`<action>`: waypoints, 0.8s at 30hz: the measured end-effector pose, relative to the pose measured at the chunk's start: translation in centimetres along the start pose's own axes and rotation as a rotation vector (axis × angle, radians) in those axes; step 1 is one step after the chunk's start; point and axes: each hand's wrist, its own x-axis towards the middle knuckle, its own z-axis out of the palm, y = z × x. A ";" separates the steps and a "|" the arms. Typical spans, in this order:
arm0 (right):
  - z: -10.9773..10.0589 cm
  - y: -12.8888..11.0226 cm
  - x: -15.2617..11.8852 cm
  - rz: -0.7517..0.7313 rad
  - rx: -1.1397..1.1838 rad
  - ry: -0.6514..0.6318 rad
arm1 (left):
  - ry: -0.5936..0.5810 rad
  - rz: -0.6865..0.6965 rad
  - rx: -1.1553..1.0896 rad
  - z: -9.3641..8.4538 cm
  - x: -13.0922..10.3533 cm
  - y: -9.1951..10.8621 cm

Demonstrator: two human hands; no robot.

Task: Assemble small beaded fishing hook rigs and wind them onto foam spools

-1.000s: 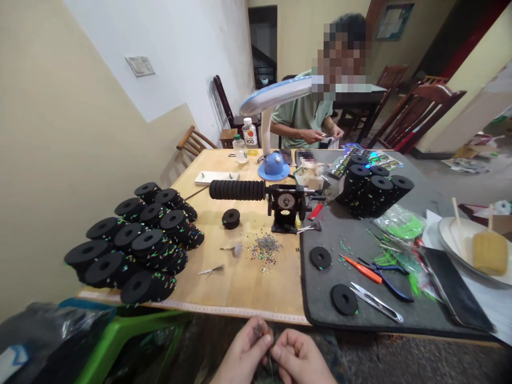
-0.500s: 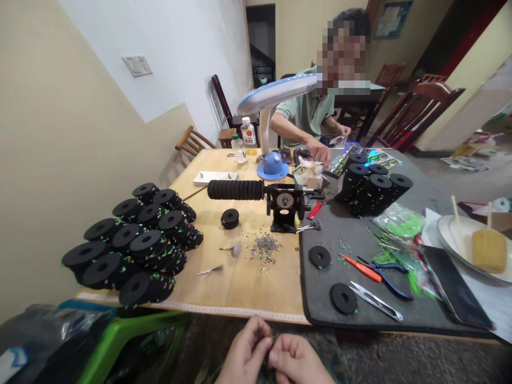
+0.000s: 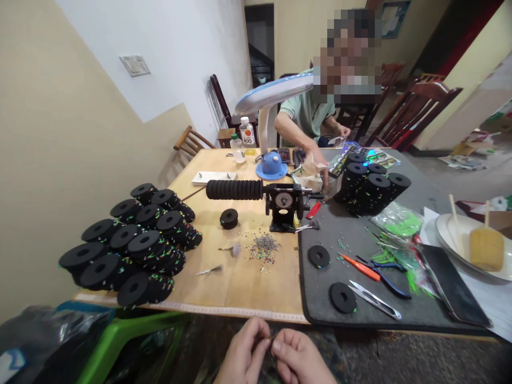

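My left hand (image 3: pixel 247 349) and my right hand (image 3: pixel 298 353) are close together below the table's front edge, thumbs and fingertips pinched. Whatever sits between the fingertips is too small to name. Beyond them on the wooden tabletop lies a pile of small metal pieces and coloured beads (image 3: pixel 265 246). Two little bundles of fine grey strands, one a tuft (image 3: pixel 235 249), the other a thin bundle (image 3: pixel 210 270), lie left of the pile. A black foam spool (image 3: pixel 229 218) rests behind them. Behind the pile stands a black hand-cranked device (image 3: pixel 283 205) with a row of black foam rings (image 3: pixel 234 189) on its shaft.
Stacked black foam spools (image 3: pixel 140 290) fill the left side. On the grey mat (image 3: pixel 320 306) lie scissors-like snips (image 3: pixel 376 300), orange-handled tool (image 3: pixel 362 268), pliers (image 3: pixel 390 281) and more spools (image 3: pixel 343 297). A blue lamp (image 3: pixel 272 165) stands behind; a co-worker (image 3: pixel 308 117) sits across.
The co-worker's hand has moved slightly right and down, toward the things behind the device. My hands stay pinched together, with only a small shift of the fingers.
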 end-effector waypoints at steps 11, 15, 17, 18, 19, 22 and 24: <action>0.2 -0.3 0.0 -0.115 -0.021 0.107 | -0.100 0.025 0.116 -0.1 0.1 -0.3; 0.2 -0.2 0.2 -0.108 0.001 0.103 | -0.107 0.036 0.107 0.1 0.1 -0.3; 0.1 0.0 0.3 -0.116 0.019 0.111 | -0.098 0.043 0.091 0.2 0.2 -0.5; 0.1 0.1 0.4 -0.121 0.025 0.120 | -0.097 0.049 0.078 0.3 0.2 -0.7; 0.1 0.2 0.5 -0.125 0.028 0.127 | -0.097 0.053 0.061 0.4 0.2 -0.9; 0.0 0.1 0.6 -0.137 0.020 0.128 | -0.106 0.048 -0.003 0.5 0.4 -1.3; -0.1 -0.2 0.6 -0.155 0.016 0.127 | -0.114 0.039 -0.042 0.6 0.5 -1.5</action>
